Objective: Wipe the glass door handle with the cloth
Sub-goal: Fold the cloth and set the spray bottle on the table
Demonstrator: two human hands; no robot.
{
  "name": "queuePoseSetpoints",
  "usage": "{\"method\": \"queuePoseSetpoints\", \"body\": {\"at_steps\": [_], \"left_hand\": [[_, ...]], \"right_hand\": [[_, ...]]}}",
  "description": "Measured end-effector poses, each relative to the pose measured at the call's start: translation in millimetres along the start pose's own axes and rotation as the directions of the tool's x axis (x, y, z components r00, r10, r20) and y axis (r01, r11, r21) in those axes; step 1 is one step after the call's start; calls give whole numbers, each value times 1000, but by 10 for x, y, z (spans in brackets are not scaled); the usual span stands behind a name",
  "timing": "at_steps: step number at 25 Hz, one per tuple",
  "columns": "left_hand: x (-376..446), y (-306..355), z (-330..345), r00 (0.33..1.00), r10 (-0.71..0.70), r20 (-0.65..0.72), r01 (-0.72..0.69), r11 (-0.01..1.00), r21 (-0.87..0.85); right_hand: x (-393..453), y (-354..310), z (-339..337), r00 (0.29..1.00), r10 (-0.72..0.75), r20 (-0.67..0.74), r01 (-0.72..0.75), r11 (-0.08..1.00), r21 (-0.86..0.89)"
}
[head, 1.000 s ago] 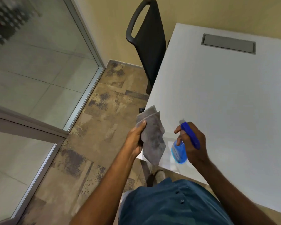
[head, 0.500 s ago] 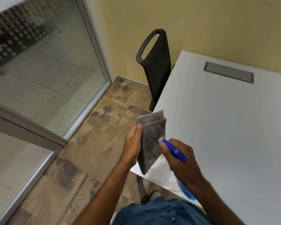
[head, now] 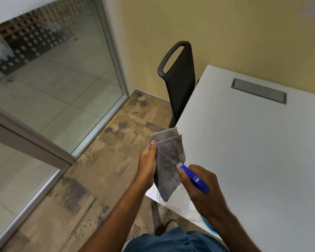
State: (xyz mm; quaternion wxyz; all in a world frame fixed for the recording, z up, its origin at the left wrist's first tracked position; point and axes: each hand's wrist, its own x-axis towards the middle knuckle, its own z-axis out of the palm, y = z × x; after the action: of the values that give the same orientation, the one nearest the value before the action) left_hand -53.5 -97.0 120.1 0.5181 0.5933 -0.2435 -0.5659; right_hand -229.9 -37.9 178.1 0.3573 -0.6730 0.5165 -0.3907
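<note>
My left hand [head: 147, 166] holds a folded grey cloth [head: 168, 160] upright over the near corner of the white table. My right hand [head: 202, 186] grips a spray bottle with a blue head [head: 195, 179]; its nozzle points at the cloth from just to the right, and a thin stream runs from it to the fabric. The bottle's blue body [head: 208, 225] shows only as a sliver under my wrist. The glass door [head: 35, 179] stands at the lower left beside a fixed glass panel [head: 58, 84]. No door handle is in view.
A white table [head: 253, 151] with a grey cable hatch [head: 258, 90] fills the right side. A black chair [head: 178, 79] stands against the yellow wall at the table's far left. Patterned brown floor [head: 98, 170] lies between the glass and the table.
The view has tilted upward, showing more wall and glass. My right hand brought the spray bottle up from the table side and turned its nozzle onto the cloth, which my left hand still holds.
</note>
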Motion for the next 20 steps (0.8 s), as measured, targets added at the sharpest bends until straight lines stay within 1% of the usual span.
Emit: {"method": "queuePoseSetpoints", "body": {"at_steps": [4, 9, 11, 13, 16, 20], "left_hand": [[-9, -4, 9, 1000, -23, -1, 23, 1000, -20], [23, 73, 4, 998, -33, -46, 31, 999, -31], [32, 96, 7, 998, -33, -54, 31, 999, -36], [35, 101, 7, 998, -31, -57, 30, 999, -29], [28, 108, -9, 998, -19, -64, 19, 1000, 0], [23, 133, -39, 998, 1, -70, 0, 1000, 19]], "right_hand": [[-41, -6, -14, 1000, -13, -2, 13, 1000, -3], [-99, -14, -23, 999, -38, 22, 38, 999, 6], [-104, -3, -30, 999, -40, 9, 40, 999, -4], [-101, 1, -34, 999, -38, -12, 38, 999, -4], [-129, -18, -15, 998, -56, -2, 56, 998, 22], [-146, 26, -2, 1000, -27, 8, 27, 1000, 9]]}}
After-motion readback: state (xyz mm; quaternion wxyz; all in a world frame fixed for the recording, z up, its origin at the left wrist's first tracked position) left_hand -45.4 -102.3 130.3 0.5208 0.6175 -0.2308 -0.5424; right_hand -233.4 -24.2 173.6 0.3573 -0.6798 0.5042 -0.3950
